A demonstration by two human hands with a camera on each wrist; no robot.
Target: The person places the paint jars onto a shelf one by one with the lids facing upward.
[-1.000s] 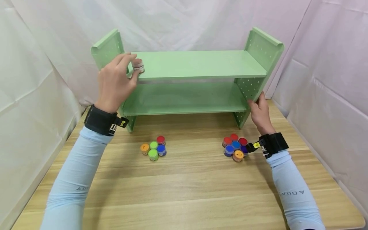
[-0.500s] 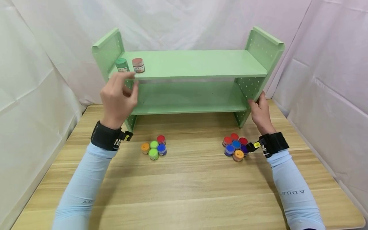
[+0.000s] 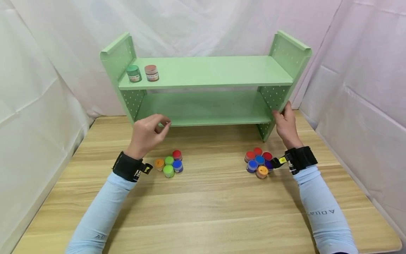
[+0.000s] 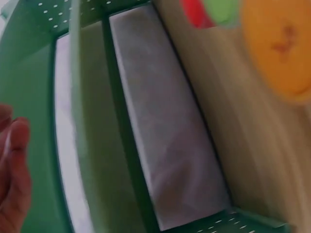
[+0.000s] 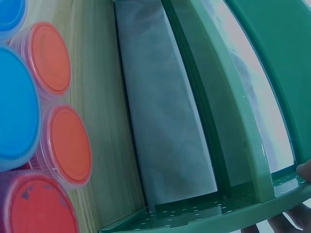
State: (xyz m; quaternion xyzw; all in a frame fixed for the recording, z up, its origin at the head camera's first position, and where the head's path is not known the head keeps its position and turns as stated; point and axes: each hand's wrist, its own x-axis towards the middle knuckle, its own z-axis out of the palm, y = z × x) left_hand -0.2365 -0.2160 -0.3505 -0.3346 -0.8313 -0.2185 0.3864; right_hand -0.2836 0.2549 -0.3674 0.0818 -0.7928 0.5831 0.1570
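Note:
My left hand point(image 3: 149, 135) hangs in front of the lower left of a green two-tier shelf point(image 3: 203, 72). Nothing is in its loosely bent fingers, which also show at the edge of the left wrist view. My right hand point(image 3: 287, 128) grips the shelf's right side panel, thumb in front and fingers around the outside. On the upper tier at the left stand a jar with a green lid point(image 3: 134, 73) and a jar with a brownish-red lid point(image 3: 151, 73). Below the left hand, an orange-lidded jar point(image 3: 159, 164) belongs to a small cluster on the table.
The left cluster also has light green jars point(image 3: 168, 171), a blue jar point(image 3: 178, 165) and a red jar point(image 3: 177, 155). Near my right wrist is another cluster with red, blue and orange lids point(image 3: 262, 171). White cloth point(image 3: 203, 28) hangs behind the wooden table point(image 3: 209, 211).
My left hand has let go of the brownish-red-lidded jar on the upper tier and come down and to the right, towards the left cluster. The right hand has stayed at the side panel.

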